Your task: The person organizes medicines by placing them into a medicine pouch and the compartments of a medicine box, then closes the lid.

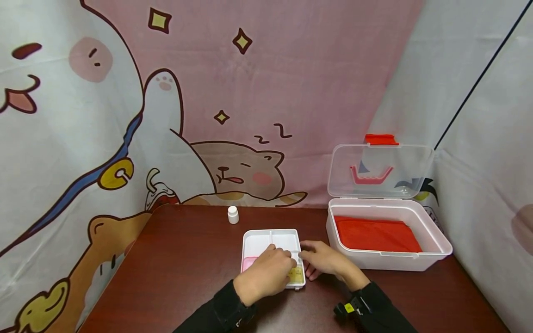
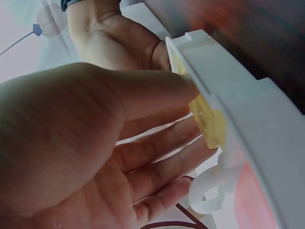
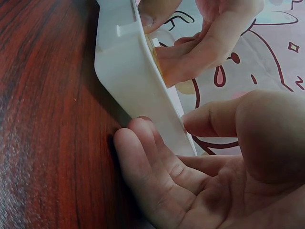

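A white pill box with compartments lies on the table in the head view. A pink section shows at its left and a yellow compartment piece at its front right. Over the box, my left hand reaches in and pinches the yellow piece between thumb and fingers. My right hand grips the box's right side, thumb on the rim and fingers against the outer wall. A whitish ring-shaped part shows beyond the left fingertips. The left hand hides much of the box's front half.
A small white bottle stands behind the box, to the left. At the right sits a white storage bin with its clear lid raised and red cloth inside. A printed curtain hangs behind the brown table.
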`<state>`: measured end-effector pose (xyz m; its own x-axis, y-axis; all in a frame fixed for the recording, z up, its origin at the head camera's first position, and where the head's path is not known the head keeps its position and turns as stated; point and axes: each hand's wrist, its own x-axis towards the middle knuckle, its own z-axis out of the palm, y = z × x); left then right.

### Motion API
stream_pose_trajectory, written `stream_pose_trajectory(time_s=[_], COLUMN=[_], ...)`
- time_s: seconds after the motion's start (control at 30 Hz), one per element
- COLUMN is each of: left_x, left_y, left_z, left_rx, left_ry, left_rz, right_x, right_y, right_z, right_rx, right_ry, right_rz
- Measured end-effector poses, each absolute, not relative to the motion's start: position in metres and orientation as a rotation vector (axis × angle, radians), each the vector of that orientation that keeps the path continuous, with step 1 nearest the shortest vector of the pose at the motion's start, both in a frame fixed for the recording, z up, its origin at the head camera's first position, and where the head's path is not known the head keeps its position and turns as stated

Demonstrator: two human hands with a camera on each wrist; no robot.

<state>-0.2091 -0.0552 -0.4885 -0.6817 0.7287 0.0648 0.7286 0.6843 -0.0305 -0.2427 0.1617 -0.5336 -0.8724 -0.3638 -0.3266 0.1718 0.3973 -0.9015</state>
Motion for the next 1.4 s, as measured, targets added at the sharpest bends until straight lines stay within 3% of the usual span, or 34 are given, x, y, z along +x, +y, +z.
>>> stream_pose_trajectory(time_s=[0.53, 0.93, 1.4], left_x=[-0.224, -0.265, -0.335], left_y=[-0.08, -0.135, -0.18], left_z=[-0.468, -0.454, -0.466], left_rx=[-1.158, -0.724, -0.729], left_ry=[-2.851, -2.824, -2.947], left_rz=[-0.283, -0.654, -0.302], right_x=[-0.243, -0.243, -0.244], right_y=[0.16, 0.16, 0.161], right_z=[-0.534, -0.533, -0.535], right_rx=[-0.147, -0.094, -0.122], right_ry=[2.187, 2.203, 2.213], right_rz=[-1.482, -1.458, -1.453])
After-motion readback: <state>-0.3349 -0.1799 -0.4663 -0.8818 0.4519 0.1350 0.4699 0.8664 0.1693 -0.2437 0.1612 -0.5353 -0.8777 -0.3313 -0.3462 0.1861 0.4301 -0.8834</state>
